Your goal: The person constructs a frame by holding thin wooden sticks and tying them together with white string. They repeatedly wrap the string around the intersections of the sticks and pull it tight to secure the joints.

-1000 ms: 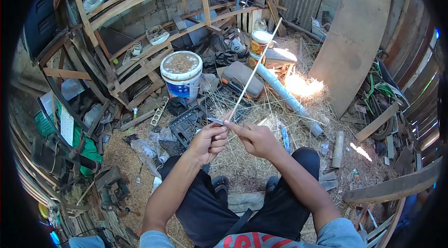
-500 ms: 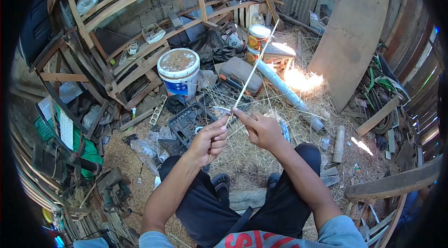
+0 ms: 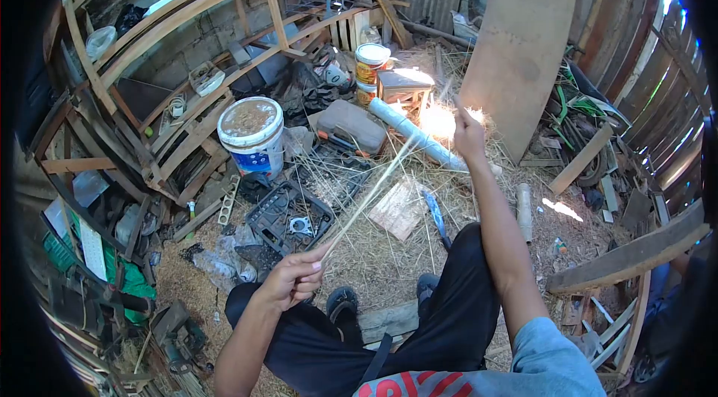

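Observation:
My left hand (image 3: 293, 277) is above my left thigh, its thumb and fingers pinched on the near end of a long, thin, pale strip (image 3: 366, 202), which looks like split bamboo. The strip slants up and away to the right, its far end over the straw. My right hand (image 3: 470, 141) is closed and raised ahead and to the right, apart from the strip. It holds a small knife, whose curved blade shows half a second ago but is now lost in glare. Below lie a flat wooden board (image 3: 402, 208) and a long blue tool (image 3: 434, 214) with a dark end.
Straw and thin strips litter the floor. An open black tool case (image 3: 288, 221), a white bucket (image 3: 253, 139), a grey closed case (image 3: 351, 128) and a blue-grey pipe (image 3: 415, 131) lie ahead. A wooden stool (image 3: 404, 87) stands beyond; a tall plywood sheet (image 3: 523, 45) leans behind.
My right hand has swept forward and right, away from the left hand. The strip has tilted lower, and my left hand has shifted down and left. The board on the floor is now uncovered.

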{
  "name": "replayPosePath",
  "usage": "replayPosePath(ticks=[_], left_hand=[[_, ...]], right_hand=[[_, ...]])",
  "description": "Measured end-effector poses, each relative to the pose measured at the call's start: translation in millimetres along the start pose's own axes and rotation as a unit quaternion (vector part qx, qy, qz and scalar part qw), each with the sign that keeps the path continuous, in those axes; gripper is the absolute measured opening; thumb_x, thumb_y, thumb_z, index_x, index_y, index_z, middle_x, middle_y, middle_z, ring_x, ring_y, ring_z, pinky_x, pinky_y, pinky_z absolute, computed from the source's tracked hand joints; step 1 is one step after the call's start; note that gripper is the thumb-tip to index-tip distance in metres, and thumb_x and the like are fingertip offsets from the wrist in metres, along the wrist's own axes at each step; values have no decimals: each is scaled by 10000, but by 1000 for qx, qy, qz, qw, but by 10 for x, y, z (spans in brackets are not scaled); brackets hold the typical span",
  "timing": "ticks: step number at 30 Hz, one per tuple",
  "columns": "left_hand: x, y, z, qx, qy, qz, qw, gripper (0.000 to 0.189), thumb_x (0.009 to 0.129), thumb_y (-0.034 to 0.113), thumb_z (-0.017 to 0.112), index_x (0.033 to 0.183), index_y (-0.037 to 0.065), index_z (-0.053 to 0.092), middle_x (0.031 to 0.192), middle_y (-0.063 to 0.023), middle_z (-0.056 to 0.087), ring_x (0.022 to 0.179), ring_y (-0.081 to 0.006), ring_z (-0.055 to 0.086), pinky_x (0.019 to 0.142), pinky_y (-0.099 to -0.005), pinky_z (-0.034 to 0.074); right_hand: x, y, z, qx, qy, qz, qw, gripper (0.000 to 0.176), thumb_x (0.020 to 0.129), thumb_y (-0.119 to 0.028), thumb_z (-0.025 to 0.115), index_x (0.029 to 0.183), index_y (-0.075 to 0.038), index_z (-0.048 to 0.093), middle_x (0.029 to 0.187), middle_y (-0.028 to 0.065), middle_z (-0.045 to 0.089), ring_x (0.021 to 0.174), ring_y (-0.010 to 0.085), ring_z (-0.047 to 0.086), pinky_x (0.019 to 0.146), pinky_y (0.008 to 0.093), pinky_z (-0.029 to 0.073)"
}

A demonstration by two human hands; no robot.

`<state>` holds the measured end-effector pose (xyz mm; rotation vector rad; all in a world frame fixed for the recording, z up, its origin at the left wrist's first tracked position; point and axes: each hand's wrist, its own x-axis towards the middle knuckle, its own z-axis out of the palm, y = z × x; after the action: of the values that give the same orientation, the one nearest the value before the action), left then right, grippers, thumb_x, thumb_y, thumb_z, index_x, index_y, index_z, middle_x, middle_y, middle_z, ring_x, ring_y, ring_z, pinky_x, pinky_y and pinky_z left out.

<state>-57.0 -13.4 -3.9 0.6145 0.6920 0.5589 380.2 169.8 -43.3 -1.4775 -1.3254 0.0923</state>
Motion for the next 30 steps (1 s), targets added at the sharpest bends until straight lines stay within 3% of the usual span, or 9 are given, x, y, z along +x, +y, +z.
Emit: replayPosePath(ticks=[3, 5, 8, 9, 11, 14, 23, 27, 30], left_hand=[[-92, -23, -79, -31, -15, 18, 999, 521, 947, 43, 500, 1456, 77, 396, 638, 45, 319, 458, -11, 242, 367, -163, 142], [-86, 7, -54, -53, 2, 35, 998, 537, 955, 60, 489, 1476, 81, 361, 640, 49, 321, 454, -16, 245, 366, -166, 156], [-31, 89, 39, -93, -2, 67, 993, 542, 969, 71, 461, 1493, 105, 328, 647, 47, 315, 455, -14, 238, 359, -161, 161], [13, 118, 58, -105, -11, 78, 991, 538, 972, 72, 454, 1494, 111, 329, 649, 47, 312, 454, -14, 236, 357, -161, 162], [109, 149, 42, -154, -32, 92, 983, 542, 972, 51, 408, 1498, 154, 325, 660, 35, 311, 446, -23, 217, 356, -165, 156], [213, 171, 57, -195, -63, 120, 972, 550, 976, 51, 397, 1507, 164, 305, 662, 31, 312, 447, -27, 220, 357, -168, 165], [351, 195, 188, -172, -86, 126, 973, 545, 985, 58, 402, 1508, 183, 314, 655, 37, 313, 435, -32, 232, 351, -171, 188], [341, 187, 183, -156, -79, 125, 977, 541, 985, 61, 404, 1505, 181, 321, 653, 39, 310, 429, -31, 228, 352, -170, 190], [325, 150, 180, -156, -76, 120, 977, 536, 984, 64, 404, 1503, 173, 325, 652, 38, 308, 424, -29, 223, 353, -171, 188]], right_hand=[[204, 848, -25, 89, 101, 210, 969, 364, 1000, -191, 466, 1346, -144, 570, 601, 50, 519, 457, 114, 369, 416, 317, 336], [104, 1451, 47, 75, 5, 232, 970, 296, 1007, -241, 453, 1188, -62, 605, 613, 23, 508, 430, 96, 366, 361, 297, 273], [-324, 218, 2, 42, -287, 385, 876, 248, 1014, -283, 442, 984, -51, 525, 657, 28, 515, 407, 81, 341, 355, 265, 254], [-443, -181, 56, 128, -305, 432, 839, 253, 1020, -292, 439, 956, -54, 499, 676, 28, 526, 402, 76, 332, 355, 258, 252], [-637, -425, 248, 253, -334, 366, 831, 337, 1023, -293, 428, 1187, -17, 534, 725, 61, 573, 446, 67, 362, 374, 230, 291], [-979, -1133, 327, 367, -207, 286, 861, 392, 1038, -302, 432, 1350, -68, 472, 652, 5, 500, 436, 54, 345, 385, 217, 269], [-1624, -1606, 350, 245, -318, -116, 909, 512, 1012, -180, 463, 1485, -47, 318, 759, 117, 572, 637, 154, 542, 617, 279, 443], [-1664, -1568, 365, 266, -320, -101, 904, 501, 983, -218, 534, 1432, -40, 402, 799, 144, 587, 676, 165, 561, 650, 286, 459], [-1649, -1538, 422, 287, -291, -92, 908, 506, 1004, -294, 531, 1403, -1, 428, 686, -23, 452, 606, 52, 403, 557, 230, 341]])
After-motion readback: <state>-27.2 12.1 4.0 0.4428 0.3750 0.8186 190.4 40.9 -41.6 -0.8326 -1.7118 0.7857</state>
